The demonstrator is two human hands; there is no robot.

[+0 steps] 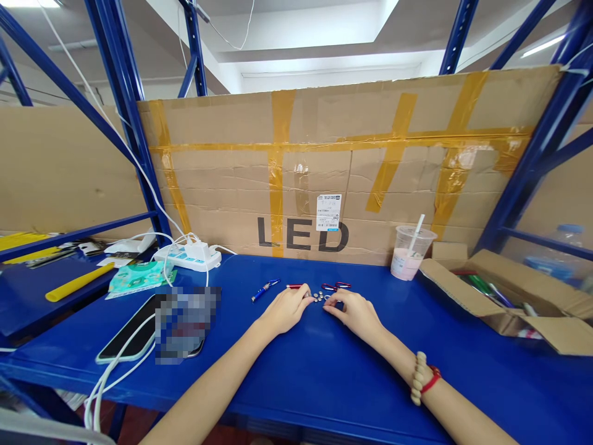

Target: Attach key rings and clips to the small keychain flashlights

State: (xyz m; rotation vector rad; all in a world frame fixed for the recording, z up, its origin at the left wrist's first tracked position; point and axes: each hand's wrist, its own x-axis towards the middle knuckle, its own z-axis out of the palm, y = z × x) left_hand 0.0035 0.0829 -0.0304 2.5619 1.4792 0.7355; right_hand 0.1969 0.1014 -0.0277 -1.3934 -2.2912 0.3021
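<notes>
On the blue tabletop, my left hand (288,307) is closed with its fingertips together; what they hold, if anything, is hidden. A slim red object (294,286) shows just behind its knuckles. Facing it, my right hand (356,313) has thumb and fingers pinched, its grip too small to make out. Several tiny silvery round pieces (319,297) lie between the two hands. Small red metal pieces (336,286), looking like carabiners, rest just beyond the right fingers. A blue pen (265,290) lies left of my left hand.
At right stand a cup with a straw (412,252) and an open cardboard box (498,303) of pens. Left are a phone (131,330), a blurred-out object (188,326), white cables and a power strip (192,254). A cardboard wall (222,185) closes off the back.
</notes>
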